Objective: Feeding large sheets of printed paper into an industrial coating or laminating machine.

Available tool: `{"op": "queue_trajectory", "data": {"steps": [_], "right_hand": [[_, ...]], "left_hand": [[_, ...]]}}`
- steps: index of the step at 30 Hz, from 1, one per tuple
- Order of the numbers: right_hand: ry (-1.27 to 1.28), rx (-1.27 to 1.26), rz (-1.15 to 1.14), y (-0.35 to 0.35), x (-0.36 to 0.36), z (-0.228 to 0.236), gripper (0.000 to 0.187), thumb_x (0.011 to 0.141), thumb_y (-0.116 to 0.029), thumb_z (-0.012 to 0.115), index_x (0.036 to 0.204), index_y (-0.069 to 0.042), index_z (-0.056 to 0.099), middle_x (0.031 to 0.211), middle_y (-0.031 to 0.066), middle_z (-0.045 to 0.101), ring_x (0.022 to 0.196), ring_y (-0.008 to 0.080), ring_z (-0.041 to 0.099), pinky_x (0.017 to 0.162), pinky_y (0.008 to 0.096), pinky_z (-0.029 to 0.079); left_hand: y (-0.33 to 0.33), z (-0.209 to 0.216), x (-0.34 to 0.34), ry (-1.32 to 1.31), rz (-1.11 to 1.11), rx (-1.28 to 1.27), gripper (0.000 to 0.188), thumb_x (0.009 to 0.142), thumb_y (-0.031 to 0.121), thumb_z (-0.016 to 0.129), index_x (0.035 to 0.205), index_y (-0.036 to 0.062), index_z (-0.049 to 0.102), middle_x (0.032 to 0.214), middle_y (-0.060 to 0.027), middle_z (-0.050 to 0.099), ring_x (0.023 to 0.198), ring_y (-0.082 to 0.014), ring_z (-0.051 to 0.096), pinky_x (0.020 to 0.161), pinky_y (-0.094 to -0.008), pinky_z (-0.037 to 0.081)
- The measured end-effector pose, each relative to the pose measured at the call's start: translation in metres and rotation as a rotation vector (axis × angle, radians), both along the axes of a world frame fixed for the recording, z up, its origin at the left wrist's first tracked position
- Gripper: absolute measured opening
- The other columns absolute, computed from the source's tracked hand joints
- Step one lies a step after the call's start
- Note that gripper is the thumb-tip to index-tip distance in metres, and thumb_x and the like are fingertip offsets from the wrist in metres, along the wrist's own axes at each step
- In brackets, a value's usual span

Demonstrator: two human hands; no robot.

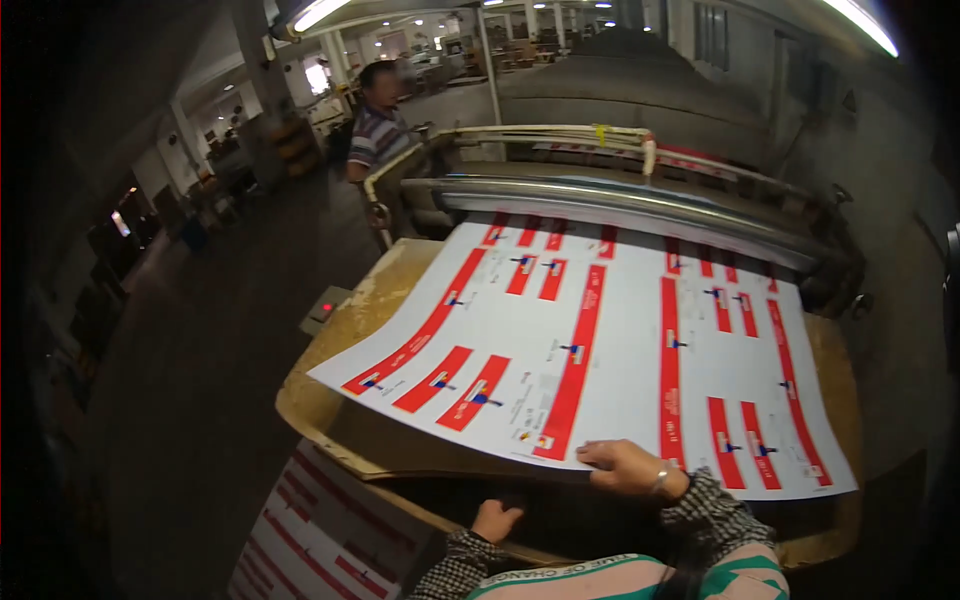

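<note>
A large white printed sheet [635,330] with red bars and small blue marks slopes down toward me from under a long metal roller [620,207]. My right hand [622,466] is closed on the sheet's near edge, right of the middle. A checked cuff and a bracelet show at that wrist. Lower and to the left, my left hand [495,521] is curled near the tan board's front edge, apart from the sheet. Its fingertips are hidden, so what it may hold cannot be made out. Beneath the sheet lies a worn tan board [330,365].
Down at the left are more red-and-white printed sheets [310,530]. A small box [325,310] with a red light sits beside the board. Pale pipes [550,130] run above the roller. Beyond the machine's left end stands a person [378,125] in a striped shirt.
</note>
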State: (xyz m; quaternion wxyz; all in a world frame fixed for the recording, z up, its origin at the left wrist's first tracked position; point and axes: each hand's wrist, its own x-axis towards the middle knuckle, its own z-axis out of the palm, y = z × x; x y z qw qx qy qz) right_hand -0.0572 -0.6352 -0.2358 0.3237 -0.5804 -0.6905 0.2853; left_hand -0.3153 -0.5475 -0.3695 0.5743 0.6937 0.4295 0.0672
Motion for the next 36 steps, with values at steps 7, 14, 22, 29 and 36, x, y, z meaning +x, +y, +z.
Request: {"op": "queue_trajectory", "data": {"steps": [7,14,22,29,36], "right_hand": [[0.030,-0.077,-0.132,-0.003,0.001,-0.017,0.040,0.063,-0.010,0.060,0.101,0.002,0.054,0.112,0.0184,0.051,0.109,0.0318,0.044,0.092,0.0361,0.035],[0.124,-0.378,-0.059,0.017,0.018,-0.046,0.044,0.063,-0.014,0.061,0.105,-0.001,0.054,0.118,0.0157,0.048,0.109,0.0300,0.044,0.093,0.0359,0.034],[0.035,-0.123,-0.483,0.067,0.015,-0.076,0.049,0.069,-0.027,0.062,0.106,0.003,0.050,0.117,0.0231,0.044,0.111,0.0372,0.037,0.094,0.0425,0.030],[-0.192,0.148,-0.544,0.027,-0.064,-0.125,0.033,0.079,-0.025,0.053,0.105,-0.004,0.055,0.125,0.0173,0.041,0.121,0.0339,0.028,0.103,0.0455,0.010],[-0.034,0.204,-0.584,0.032,-0.061,-0.134,0.016,0.082,-0.016,0.051,0.090,-0.006,0.060,0.100,0.0130,0.058,0.099,0.0297,0.048,0.097,0.0486,0.022]], "left_hand": [[-0.001,0.058,0.019,0.280,0.081,0.462,0.020,0.075,0.021,0.052,0.074,0.0011,0.053,0.071,-0.0224,0.055,0.069,-0.0393,0.054,0.057,-0.0454,0.043],[-0.010,0.020,0.016,0.140,0.291,0.562,0.019,0.077,0.022,0.052,0.087,0.0072,0.059,0.079,-0.0168,0.059,0.073,-0.0349,0.057,0.064,-0.0407,0.047],[-0.020,0.024,0.014,0.106,0.349,0.628,0.019,0.076,0.021,0.054,0.087,0.0072,0.060,0.078,-0.0160,0.060,0.072,-0.0335,0.057,0.062,-0.0399,0.047],[-0.029,0.012,0.003,0.127,0.257,0.664,0.019,0.078,0.019,0.051,0.087,0.0035,0.058,0.077,-0.0194,0.058,0.070,-0.0343,0.057,0.061,-0.0411,0.046],[-0.033,0.010,-0.010,-0.093,0.200,0.547,0.026,0.081,0.023,0.052,0.090,-0.0007,0.057,0.076,-0.0198,0.058,0.069,-0.0319,0.057,0.059,-0.0384,0.046]]}}
